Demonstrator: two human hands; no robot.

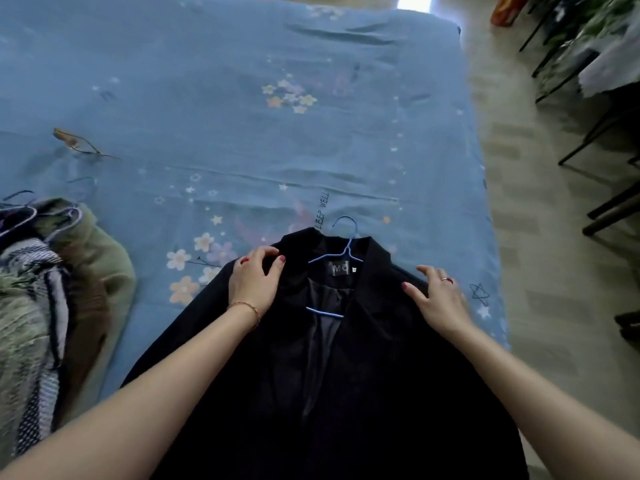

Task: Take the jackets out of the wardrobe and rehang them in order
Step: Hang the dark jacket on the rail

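A black jacket [346, 375] lies face up on the blue bedsheet [225, 116], front open, with a blue wire hanger [341, 252] inside its collar and the hook pointing away from me. My left hand [254, 280] rests on the jacket's left shoulder, fingers curled into the cloth near the collar. On the right shoulder edge lies my right hand [438, 299], fingers spread and flat on the fabric.
A pile of other jackets [45, 289], olive, brown and a striped knit on hangers, lies at the left edge of the bed. Right of the bed runs a pale floor [540, 237] with dark chair or table legs [609, 202] and clutter at the far right.
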